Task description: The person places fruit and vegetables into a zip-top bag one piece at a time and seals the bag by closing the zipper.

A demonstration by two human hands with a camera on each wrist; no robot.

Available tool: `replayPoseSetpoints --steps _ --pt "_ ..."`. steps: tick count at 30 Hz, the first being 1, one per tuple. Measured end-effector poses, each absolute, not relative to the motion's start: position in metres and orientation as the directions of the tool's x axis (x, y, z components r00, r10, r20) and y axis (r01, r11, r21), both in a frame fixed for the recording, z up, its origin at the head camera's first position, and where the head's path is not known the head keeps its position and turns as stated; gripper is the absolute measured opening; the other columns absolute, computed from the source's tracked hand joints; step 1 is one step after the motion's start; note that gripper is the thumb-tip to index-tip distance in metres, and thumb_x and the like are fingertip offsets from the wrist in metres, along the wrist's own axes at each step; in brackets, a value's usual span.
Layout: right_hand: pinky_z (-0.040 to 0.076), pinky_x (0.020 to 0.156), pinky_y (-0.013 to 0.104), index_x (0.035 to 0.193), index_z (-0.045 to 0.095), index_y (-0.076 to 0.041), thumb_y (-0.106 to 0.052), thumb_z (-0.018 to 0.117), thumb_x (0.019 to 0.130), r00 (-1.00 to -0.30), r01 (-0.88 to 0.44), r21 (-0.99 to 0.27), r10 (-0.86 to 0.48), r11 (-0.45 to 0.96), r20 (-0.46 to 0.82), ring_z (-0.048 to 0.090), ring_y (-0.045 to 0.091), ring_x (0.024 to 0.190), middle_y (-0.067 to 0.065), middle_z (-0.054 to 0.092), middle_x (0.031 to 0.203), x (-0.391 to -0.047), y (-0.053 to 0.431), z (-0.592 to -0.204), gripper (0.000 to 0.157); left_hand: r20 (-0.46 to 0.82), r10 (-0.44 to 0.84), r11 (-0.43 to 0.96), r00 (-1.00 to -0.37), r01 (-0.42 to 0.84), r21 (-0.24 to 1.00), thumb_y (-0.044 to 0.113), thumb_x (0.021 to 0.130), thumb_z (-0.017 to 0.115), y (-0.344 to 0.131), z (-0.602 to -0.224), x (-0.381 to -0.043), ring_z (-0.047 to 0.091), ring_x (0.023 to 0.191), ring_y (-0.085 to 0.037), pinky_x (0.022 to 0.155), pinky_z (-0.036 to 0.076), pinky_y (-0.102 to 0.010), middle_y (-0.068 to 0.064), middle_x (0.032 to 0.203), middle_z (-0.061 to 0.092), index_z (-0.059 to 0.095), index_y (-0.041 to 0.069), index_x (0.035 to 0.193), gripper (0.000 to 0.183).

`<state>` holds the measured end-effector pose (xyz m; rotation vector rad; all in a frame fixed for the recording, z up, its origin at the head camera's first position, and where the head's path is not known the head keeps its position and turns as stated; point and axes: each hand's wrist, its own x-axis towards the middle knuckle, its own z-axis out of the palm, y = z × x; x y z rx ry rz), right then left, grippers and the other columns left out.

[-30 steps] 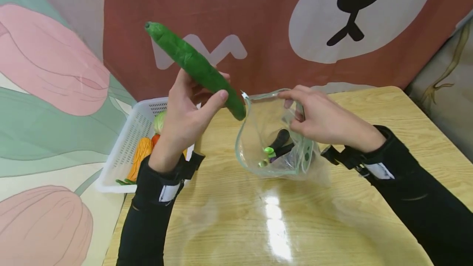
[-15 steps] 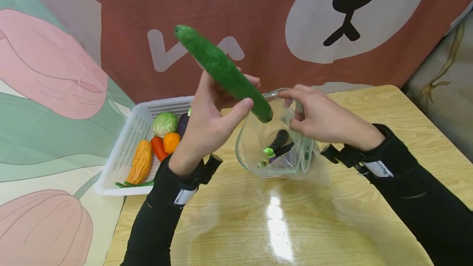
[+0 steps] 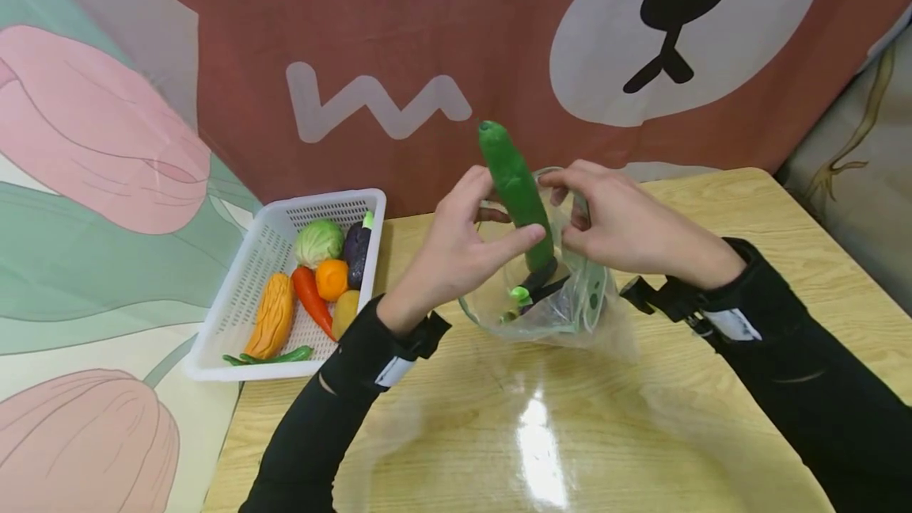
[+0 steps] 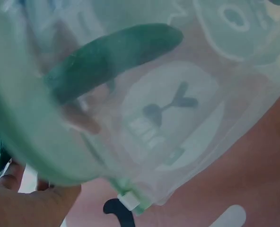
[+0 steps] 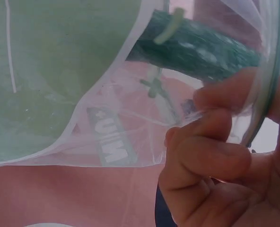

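head: bright | white glare streaks table (image 3: 663, 434) (lower middle) | left wrist: hazy, bag rim (image 4: 24, 146) blurred

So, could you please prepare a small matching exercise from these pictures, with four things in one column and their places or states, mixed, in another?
Things:
1. Cucumber
2. Clear bag
3. Red vegetable
4. Table

Places or states:
A. lies in the white basket
B. shows a bright reflection
C. gripped by the left hand
D. edge held by the right hand

Pairs: 1-C, 2-D, 3-A, 4-B
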<state>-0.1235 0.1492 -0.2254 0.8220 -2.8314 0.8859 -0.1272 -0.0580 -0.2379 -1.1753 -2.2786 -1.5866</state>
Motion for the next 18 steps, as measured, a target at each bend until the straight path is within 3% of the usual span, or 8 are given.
replayPoseSetpoints --steps 5,10,18 --pt "0.040 0.056 0.031 0.129 0.051 0.001 0.003 0.059 0.079 -0.862 -0.501 -0.509 -0.455 0.700 0.224 0.046 0.016 0.065 0.007 0.052 0.100 -0.123 0.152 -0.224 0.050 0.459 0.556 0.208 -0.693 0.651 0.730 0.005 0.083 0.071 -0.050 -0.244 -0.129 0.054 0.100 -0.012 0.076 0.051 -0.026 -0.006 0.109 0.055 0.055 0.002 0.121 0.041" --pt "0.041 0.056 0.031 0.130 0.050 0.001 0.002 0.061 0.079 -0.867 -0.491 -0.516 -0.450 0.702 0.214 0.047 0.016 0.066 0.008 0.053 0.102 -0.123 0.155 -0.223 0.052 0.385 0.592 0.295 -0.708 0.635 0.714 0.002 0.082 0.070 -0.044 -0.248 -0.129 0.054 0.105 -0.009 0.077 0.050 -0.024 -0.004 0.118 0.056 0.054 0.005 0.120 0.041" --pt "0.039 0.056 0.031 0.128 0.051 0.003 0.005 0.059 0.077 -0.854 -0.517 -0.504 -0.458 0.692 0.247 0.045 0.016 0.065 0.008 0.051 0.099 -0.126 0.159 -0.223 0.051 0.319 0.636 0.349 -0.703 0.630 0.694 0.004 0.081 0.072 -0.039 -0.248 -0.132 0.056 0.098 -0.010 0.079 0.050 -0.023 -0.002 0.110 0.056 0.050 0.006 0.127 0.051"
